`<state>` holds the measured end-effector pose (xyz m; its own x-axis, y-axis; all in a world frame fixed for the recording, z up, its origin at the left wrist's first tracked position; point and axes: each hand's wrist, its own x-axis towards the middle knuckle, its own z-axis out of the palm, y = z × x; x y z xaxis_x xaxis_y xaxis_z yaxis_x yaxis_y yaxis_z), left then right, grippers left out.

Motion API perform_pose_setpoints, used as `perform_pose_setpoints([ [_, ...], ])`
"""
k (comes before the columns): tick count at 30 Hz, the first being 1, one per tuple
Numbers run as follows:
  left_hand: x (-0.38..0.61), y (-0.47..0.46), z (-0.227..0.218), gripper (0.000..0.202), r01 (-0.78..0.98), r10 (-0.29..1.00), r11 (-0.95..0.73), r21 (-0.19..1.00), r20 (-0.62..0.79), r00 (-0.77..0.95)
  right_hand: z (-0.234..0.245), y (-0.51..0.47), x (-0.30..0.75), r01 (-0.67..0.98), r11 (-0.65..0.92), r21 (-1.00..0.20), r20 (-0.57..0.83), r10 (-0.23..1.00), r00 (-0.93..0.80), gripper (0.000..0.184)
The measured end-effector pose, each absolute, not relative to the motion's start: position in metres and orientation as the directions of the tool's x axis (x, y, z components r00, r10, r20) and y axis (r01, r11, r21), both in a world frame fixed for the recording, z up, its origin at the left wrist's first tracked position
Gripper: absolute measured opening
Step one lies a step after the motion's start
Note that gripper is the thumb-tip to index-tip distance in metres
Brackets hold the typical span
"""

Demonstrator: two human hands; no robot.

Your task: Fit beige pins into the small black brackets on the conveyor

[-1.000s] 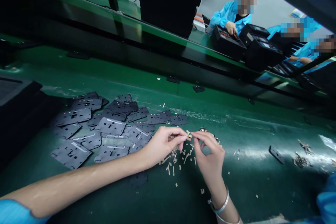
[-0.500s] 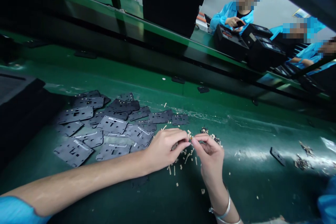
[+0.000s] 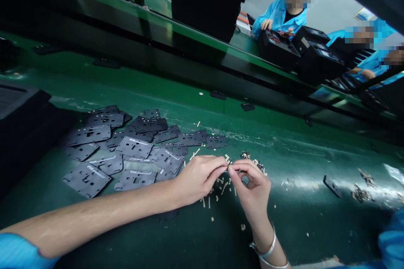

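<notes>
My left hand (image 3: pixel 198 178) reaches in from the left, its thumb and forefinger pinched together. Fingertip to fingertip with it, my right hand (image 3: pixel 254 185), with a silver bangle on the wrist, is pinched too. Between them is a tiny dark and yellowish part (image 3: pixel 228 166), mostly covered by the fingers. Pale paper-like scraps (image 3: pixel 224 188) lie scattered beneath and around both hands. Just beyond the right hand sit small dark parts (image 3: pixel 259 166) in a loose heap. To the left of my left hand, black flat plates (image 3: pixel 134 148) with cut-outs overlap in a pile.
A black box (image 3: pixel 22 105) stands at the left. On the right lie a dark plate (image 3: pixel 332 186) and a heap of small parts (image 3: pixel 362 193). A raised shelf (image 3: pixel 195 40) crosses behind, carrying black boxes (image 3: pixel 279 50). Co-workers in blue sit beyond; a blue sleeve (image 3: pixel 391 235) shows lower right.
My fingertips have shifted slightly around the tiny part, and both hands stay pinched together. Across the shelf, a co-worker's hands have lowered to the black box.
</notes>
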<state>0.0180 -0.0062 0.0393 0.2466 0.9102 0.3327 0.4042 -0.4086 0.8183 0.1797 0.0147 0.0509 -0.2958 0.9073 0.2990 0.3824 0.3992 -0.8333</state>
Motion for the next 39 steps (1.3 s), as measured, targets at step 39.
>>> perform_pose_setpoints([
  [39, 0.013, 0.006, 0.046, 0.017, 0.719, 0.969, -0.167, 0.675, -0.023, 0.246, 0.054, 0.018, 0.189, 0.443, 0.519, -0.731, 0.505, 0.848, -0.160, 0.014],
])
